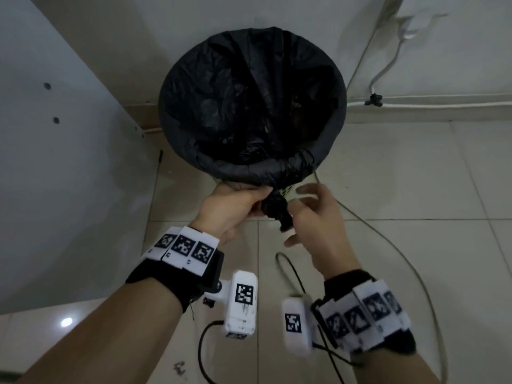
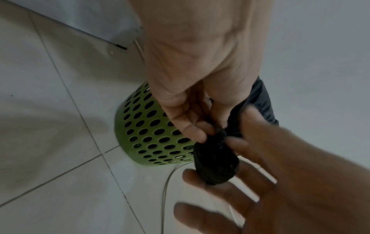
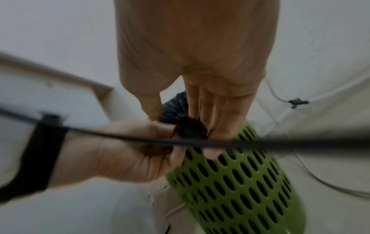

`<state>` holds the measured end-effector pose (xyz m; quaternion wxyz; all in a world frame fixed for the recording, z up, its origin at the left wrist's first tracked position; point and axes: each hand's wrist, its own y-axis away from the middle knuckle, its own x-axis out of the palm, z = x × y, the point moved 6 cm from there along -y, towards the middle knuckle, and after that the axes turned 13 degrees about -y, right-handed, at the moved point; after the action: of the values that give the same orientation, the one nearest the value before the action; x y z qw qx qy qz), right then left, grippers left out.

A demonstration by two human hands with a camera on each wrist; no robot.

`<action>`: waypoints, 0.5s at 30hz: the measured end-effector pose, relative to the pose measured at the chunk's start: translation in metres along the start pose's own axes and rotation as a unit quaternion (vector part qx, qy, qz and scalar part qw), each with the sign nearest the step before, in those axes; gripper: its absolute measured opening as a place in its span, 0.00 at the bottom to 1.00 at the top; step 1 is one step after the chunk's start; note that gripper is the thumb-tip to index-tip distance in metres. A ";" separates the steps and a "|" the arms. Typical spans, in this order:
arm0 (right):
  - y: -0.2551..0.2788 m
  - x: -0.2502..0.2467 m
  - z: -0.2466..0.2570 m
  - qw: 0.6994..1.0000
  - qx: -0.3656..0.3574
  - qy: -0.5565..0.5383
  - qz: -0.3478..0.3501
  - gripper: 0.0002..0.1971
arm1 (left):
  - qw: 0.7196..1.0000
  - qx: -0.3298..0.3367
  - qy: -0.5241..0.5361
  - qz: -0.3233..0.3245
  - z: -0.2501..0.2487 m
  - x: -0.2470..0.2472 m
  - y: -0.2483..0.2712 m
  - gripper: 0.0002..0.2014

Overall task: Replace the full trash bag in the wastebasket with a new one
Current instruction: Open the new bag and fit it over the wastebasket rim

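A black trash bag point(image 1: 249, 106) lines the green perforated wastebasket point(image 2: 148, 133), its edge folded over the rim. Below the near rim the bag's slack is gathered into a twisted tail point(image 1: 277, 209). My left hand point(image 1: 243, 202) grips the tail at its top, just under the rim. My right hand point(image 1: 313, 217) is beside it with fingers spread and straight, blurred. In the left wrist view the twisted tail point(image 2: 216, 159) lies against the right hand's fingers point(image 2: 240, 182). In the right wrist view thumb and fingers flank the twisted tail point(image 3: 190, 128) without curling round it.
The basket stands on pale floor tiles against a white wall. A white cabinet panel point(image 1: 69, 134) rises on the left. A white cable point(image 1: 388, 236) runs over the floor to the right of the basket, and black wrist-camera leads point(image 1: 291, 273) hang below my hands.
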<state>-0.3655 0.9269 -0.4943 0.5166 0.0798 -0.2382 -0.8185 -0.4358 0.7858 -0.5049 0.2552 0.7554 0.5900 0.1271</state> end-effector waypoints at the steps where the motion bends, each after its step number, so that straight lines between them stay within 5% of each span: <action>1: 0.008 0.000 0.014 0.992 -0.112 0.060 -0.003 0.09 | 1.000 0.000 -0.002 -0.018 -0.001 -0.001 -0.001 0.02; 3: 0.020 0.015 0.022 0.949 -0.251 0.186 0.046 0.15 | 0.999 -0.005 -0.005 -0.048 -0.002 -0.003 -0.003 0.05; 5: 0.016 0.024 0.016 0.922 -0.284 0.256 0.052 0.20 | 0.999 -0.014 -0.009 -0.050 -0.001 -0.006 -0.004 0.09; 10: -0.009 0.020 0.021 0.917 -0.326 0.230 0.022 0.04 | 1.000 -0.021 -0.004 0.004 0.000 -0.005 -0.001 0.08; 12: -0.019 0.017 0.017 0.953 -0.249 0.165 0.047 0.05 | 1.000 -0.022 0.009 0.008 0.004 -0.008 -0.002 0.11; 15: -0.029 0.020 -0.002 0.991 0.016 -0.079 0.105 0.08 | 0.996 -0.034 0.066 0.049 0.009 -0.003 -0.001 0.15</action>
<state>-0.3975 0.9192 -0.5078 0.5778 -0.0026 -0.2986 -0.7596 -0.4335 0.7808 -0.5128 0.2350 0.7641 0.5634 0.2086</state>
